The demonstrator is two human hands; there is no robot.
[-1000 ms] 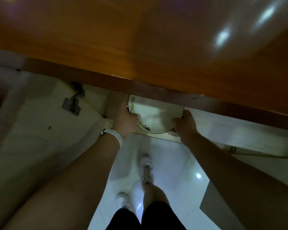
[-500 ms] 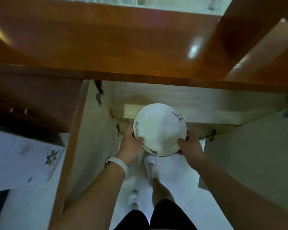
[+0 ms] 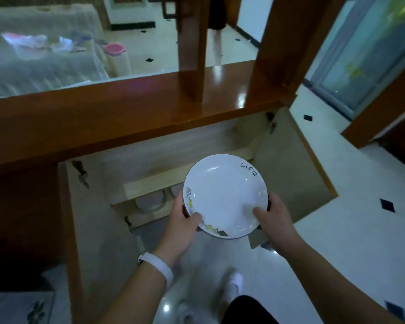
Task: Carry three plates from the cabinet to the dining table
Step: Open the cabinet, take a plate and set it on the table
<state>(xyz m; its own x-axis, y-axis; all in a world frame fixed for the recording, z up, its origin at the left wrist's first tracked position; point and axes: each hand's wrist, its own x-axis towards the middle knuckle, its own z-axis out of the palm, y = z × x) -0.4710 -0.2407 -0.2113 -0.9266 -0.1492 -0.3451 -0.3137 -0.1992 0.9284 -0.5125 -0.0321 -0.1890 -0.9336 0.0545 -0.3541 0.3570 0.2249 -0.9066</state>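
Lifted clear of the cabinet (image 3: 197,127) since earlier, the plates (image 3: 225,195) now sit in front of its open doors, left hand (image 3: 182,226) and right hand (image 3: 275,218) clasping opposite rims, thumbs pressed on top.

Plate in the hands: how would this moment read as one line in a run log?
phase: carrying | left hand: holding plate | right hand: holding plate | plate: outside cabinet, level | cabinet doors: open

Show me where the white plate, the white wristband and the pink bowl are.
white plate (image 3: 225,195): head view, centre of its face.
white wristband (image 3: 160,265): head view, band on the left wrist.
pink bowl (image 3: 114,48): head view, its rim, far left.
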